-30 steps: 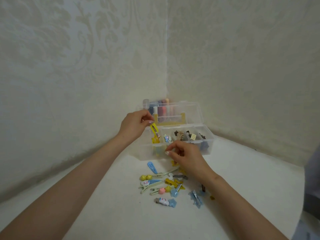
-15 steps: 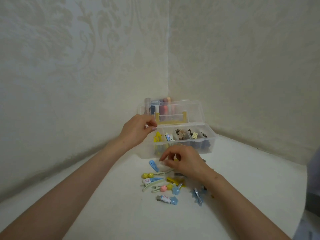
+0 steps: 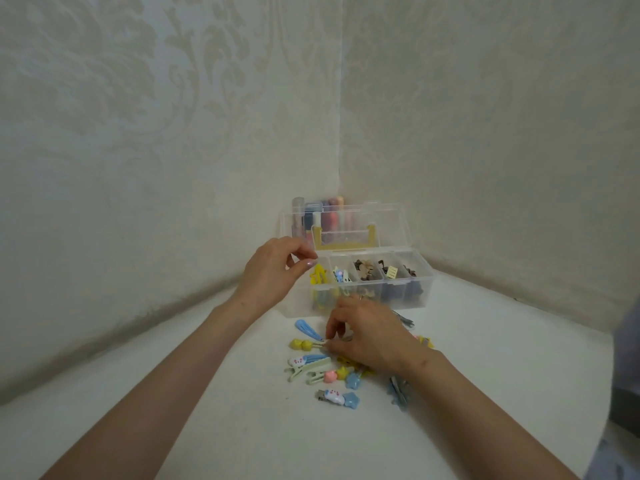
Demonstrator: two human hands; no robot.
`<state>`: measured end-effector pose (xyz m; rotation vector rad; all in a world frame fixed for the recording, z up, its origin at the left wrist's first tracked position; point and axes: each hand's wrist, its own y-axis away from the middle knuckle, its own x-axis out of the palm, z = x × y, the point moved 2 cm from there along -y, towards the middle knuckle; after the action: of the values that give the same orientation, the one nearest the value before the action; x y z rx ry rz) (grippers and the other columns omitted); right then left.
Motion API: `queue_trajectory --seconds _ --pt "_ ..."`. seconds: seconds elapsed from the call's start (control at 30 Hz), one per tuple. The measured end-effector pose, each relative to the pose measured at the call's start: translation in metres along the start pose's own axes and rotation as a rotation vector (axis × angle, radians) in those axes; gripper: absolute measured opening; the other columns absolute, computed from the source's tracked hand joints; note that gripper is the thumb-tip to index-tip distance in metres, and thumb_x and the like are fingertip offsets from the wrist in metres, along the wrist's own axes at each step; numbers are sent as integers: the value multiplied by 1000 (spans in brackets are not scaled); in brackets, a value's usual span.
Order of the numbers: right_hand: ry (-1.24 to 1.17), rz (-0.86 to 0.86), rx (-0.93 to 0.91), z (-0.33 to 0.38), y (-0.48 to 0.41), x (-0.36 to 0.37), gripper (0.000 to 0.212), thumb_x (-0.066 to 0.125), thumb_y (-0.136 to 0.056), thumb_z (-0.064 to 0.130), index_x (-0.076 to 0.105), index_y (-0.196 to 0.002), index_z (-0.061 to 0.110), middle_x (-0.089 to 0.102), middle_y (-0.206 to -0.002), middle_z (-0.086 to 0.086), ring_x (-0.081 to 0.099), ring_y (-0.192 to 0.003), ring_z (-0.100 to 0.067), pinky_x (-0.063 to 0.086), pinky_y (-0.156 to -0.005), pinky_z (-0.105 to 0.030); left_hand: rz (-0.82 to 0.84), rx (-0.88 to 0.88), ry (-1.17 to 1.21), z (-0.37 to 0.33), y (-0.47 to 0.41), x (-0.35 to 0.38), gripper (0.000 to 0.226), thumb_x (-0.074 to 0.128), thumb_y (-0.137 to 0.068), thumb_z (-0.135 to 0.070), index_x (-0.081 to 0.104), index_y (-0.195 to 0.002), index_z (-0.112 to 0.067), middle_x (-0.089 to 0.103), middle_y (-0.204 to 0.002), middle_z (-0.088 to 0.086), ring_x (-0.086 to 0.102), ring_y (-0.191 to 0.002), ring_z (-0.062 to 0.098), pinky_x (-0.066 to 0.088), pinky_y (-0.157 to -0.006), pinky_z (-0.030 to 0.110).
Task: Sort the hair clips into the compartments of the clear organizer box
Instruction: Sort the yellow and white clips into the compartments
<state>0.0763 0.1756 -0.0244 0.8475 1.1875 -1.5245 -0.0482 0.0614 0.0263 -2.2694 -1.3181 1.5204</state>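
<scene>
White tabletop [image 3: 173, 410], wallpapered walls [image 3: 156, 133]: hair clips [image 3: 306, 361] lie just before the clear organizer box [image 3: 398, 296] (lid up). Right hand [image 3: 370, 337] pinches a yellow ball clip [image 3: 300, 344]; left hand [image 3: 273, 271] hovers at the box's left end, fingers loosely curled, seemingly empty.

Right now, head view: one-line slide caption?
Right hand pinches a yellow-bead hair clip; left hand hovers beside the clear organizer box.

Pale patterned walls [image 3: 173, 133] meet in a corner, coloured tubes [image 3: 327, 216] standing upright right there on the white surface [image 3: 173, 393]. Grey-blue cloth [image 3: 628, 358] at the right edge.
</scene>
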Motion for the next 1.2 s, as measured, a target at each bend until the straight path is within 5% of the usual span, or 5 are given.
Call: queue_trajectory --seconds 0.27,0.53,0.7,0.87,1.2 --pt "-556 -199 206 -14 -2 -12 8 70 -79 22 62 -79 22 56 -71 11 43 -55 -1 36 -56 -15 80 -8 162 -5 2 -4 12 61 -87 -24 69 -87 -15 66 -78 -10 50 -64 1 35 -61 5" --pt "-801 -364 313 -25 -4 -14 7 68 -83 23 65 -82 17 56 -68 3 49 -60 -4 43 -58 -18 176 20 268 -16 5 4 7 67 -82 -17 71 -87 -16 65 -74 -7 49 -64 -3 36 -60 6" --pt "-720 -521 377 -32 0 -20 7 62 -87 20 63 -81 18 54 -64 5 48 -58 -2 49 -61 -26 28 -70 322 -8 1 2 10 71 -78 -18 62 -83 -18 68 -73 0 50 -59 -3 36 -59 4" --pt "-452 -308 276 -34 -1 -11 10 61 -87 21 62 -77 23 56 -63 9 51 -60 -8 48 -63 -31 -43 -98 258 -2 -15 1 11 69 -80 -18 62 -83 -12 69 -73 -2 57 -63 1 43 -66 16" --pt "-355 -208 185 -29 -3 -6 7 62 -87 25 61 -80 28 58 -63 11 52 -60 -5 47 -64 -28 128 -162 0 -8 -63 39 9 62 -85 -26 60 -90 -19 62 -72 -9 60 -88 16 47 -82 33"
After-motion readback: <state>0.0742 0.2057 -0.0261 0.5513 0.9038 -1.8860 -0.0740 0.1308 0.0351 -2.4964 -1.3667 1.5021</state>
